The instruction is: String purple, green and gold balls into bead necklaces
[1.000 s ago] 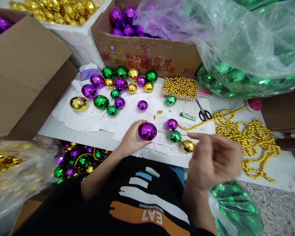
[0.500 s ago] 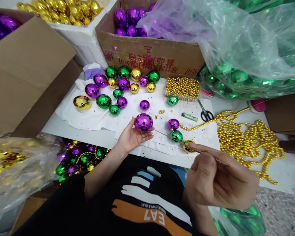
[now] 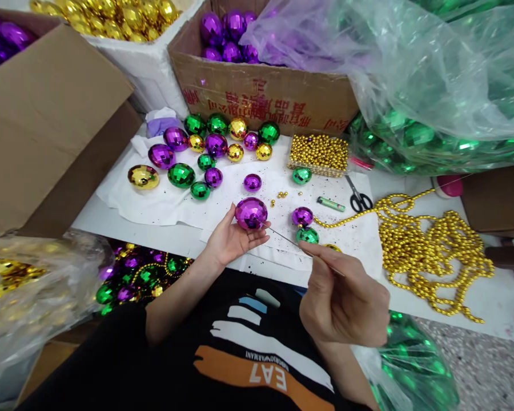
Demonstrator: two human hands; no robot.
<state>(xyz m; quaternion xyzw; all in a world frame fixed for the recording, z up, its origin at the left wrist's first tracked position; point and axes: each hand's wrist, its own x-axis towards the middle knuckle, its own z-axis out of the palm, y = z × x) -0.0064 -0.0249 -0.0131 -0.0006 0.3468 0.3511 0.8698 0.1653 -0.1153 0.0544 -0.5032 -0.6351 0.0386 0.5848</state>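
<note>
Palm up, my left hand (image 3: 235, 240) holds a large shiny purple faceted bead (image 3: 251, 213) on its fingers, with the thumb beside it. A long thin needle (image 3: 282, 234) runs from the bead's right side to my right hand (image 3: 345, 294), which pinches it between thumb and fingertips; whether its tip is inside the bead I cannot tell. Just beyond the right fingertips lie a smaller purple bead (image 3: 302, 216), a green bead (image 3: 307, 234) and a partly hidden gold one (image 3: 333, 248). A string of small gold beads (image 3: 345, 221) leads off from the purple one.
Loose faceted beads (image 3: 216, 145) sit at the back of the white cloth (image 3: 231, 165). Right of them are a clear box of gold beads (image 3: 319, 153), scissors (image 3: 360, 200), a green lighter (image 3: 330, 204) and a heap of gold bead strings (image 3: 432, 262). A cardboard box (image 3: 265, 94) stands behind.
My right hand has moved left and closer to the purple bead, bringing the needle along and covering most of the gold bead. My left hand and its bead have hardly moved.
</note>
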